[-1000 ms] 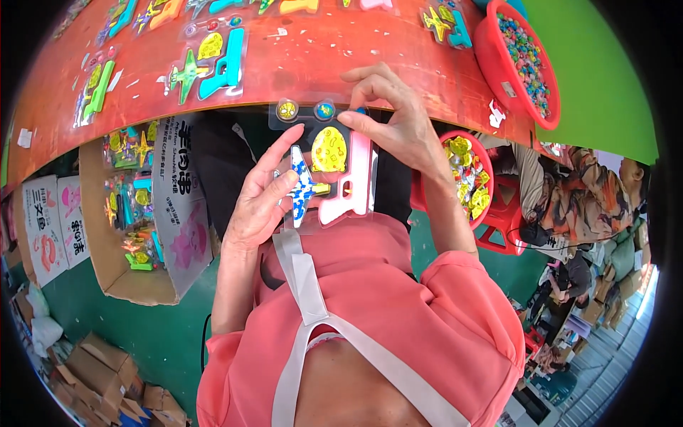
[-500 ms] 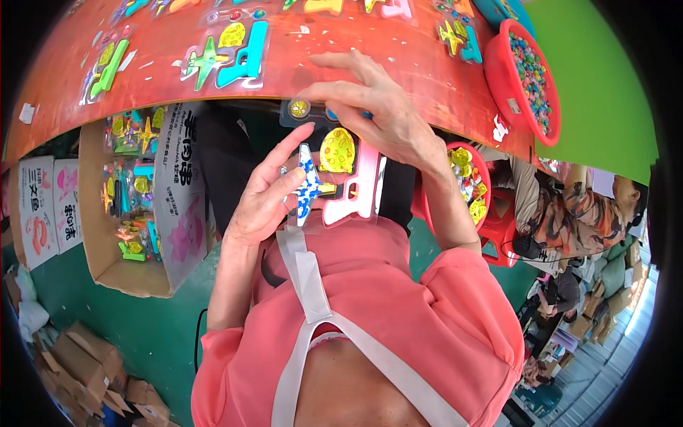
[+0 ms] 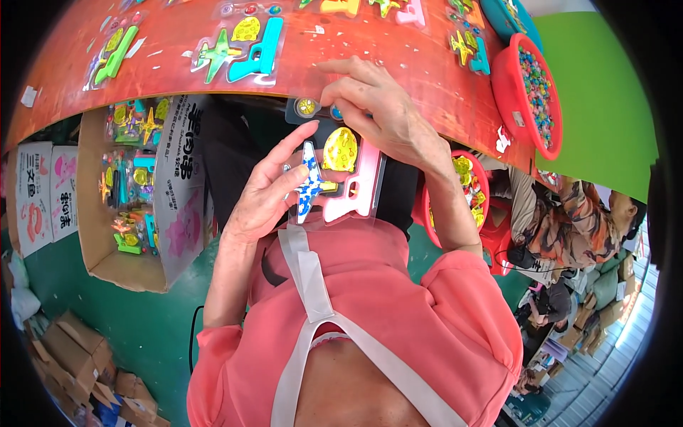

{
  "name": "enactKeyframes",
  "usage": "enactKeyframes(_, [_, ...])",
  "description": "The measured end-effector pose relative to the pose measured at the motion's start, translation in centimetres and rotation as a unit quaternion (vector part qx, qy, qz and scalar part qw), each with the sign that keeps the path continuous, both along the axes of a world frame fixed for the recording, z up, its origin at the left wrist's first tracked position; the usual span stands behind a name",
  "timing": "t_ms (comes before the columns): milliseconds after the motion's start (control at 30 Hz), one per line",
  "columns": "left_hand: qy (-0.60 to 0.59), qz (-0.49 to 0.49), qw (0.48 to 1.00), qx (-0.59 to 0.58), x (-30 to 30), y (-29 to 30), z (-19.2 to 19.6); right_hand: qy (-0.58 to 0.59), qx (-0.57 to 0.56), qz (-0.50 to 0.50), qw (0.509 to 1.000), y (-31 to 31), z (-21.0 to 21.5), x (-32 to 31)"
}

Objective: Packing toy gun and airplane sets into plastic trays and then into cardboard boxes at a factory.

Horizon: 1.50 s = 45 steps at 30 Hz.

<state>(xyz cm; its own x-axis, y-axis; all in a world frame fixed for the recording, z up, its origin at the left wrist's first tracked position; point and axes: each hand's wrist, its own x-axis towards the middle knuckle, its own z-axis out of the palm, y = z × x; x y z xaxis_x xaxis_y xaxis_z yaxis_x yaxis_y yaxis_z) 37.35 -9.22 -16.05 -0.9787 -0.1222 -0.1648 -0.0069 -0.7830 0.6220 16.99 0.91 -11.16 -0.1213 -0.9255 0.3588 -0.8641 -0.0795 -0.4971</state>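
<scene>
A clear plastic blister tray [image 3: 346, 212] is held over my lap. In it sit a blue-and-white toy plane [image 3: 311, 183], a yellow turtle-shell-shaped piece [image 3: 340, 149] and a pink toy gun [image 3: 362, 186]. My left hand [image 3: 265, 181] grips the tray's left side, thumb on top near the plane. Over the far right part my right hand [image 3: 388, 114] spreads its fingers, thumb low beside a blue ball [image 3: 336, 112]. A yellow patterned ball [image 3: 306, 107] lies in the far left slot. Part of the tray's far edge is hidden under my right hand.
The red table [image 3: 163, 67] bears several filled blister trays, one with a turquoise gun [image 3: 260, 53]. At right stand a red basin [image 3: 506, 96] of small balls and another red basin [image 3: 425, 213] of yellow pieces. An open carton [image 3: 96, 206] holds packed trays. A co-worker [image 3: 580, 217] sits at right.
The view has shifted slightly, so the table and basins appear a little to the right. My right hand has moved slightly, fingers still spread; the left keeps its grip on the tray.
</scene>
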Motion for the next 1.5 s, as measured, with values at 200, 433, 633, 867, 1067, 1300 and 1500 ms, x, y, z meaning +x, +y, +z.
enactKeyframes(200, [0.000, 0.017, 1.000, 0.004, 0.0, 0.0, -0.3, -0.118, -0.030, -0.083, 0.989, 1.6, 0.1, -0.8])
enactKeyframes(433, [0.005, 0.015, 1.000, 0.020, -0.1, 0.4, 0.1, -0.084, 0.001, -0.121, 0.989, 2.3, -0.5, 1.1])
enactKeyframes(633, [0.000, 0.027, 1.000, 0.011, -0.1, 0.3, -0.1, -0.056, 0.005, -0.036, 0.998, 1.3, 0.2, 0.1])
enactKeyframes(867, [0.006, 0.056, 0.998, -0.006, 0.1, -2.0, 1.1, -0.402, 0.097, -0.156, 0.897, 0.7, -1.1, -2.0])
enactKeyframes(1067, [-0.104, 0.230, 0.910, -0.329, -1.7, -8.5, 1.9, -0.338, 0.024, -0.099, 0.936, -7.2, -1.4, -4.7])
enactKeyframes(1300, [-0.160, 0.261, 0.678, -0.668, -5.1, -18.5, 2.6, -0.346, 0.009, -0.108, 0.932, -15.9, -4.2, -9.6])
enactKeyframes(1500, [-0.304, 0.354, 0.430, -0.773, -2.0, -32.1, 1.7, -0.059, -0.009, -0.131, 0.990, -16.3, -4.1, -9.3])
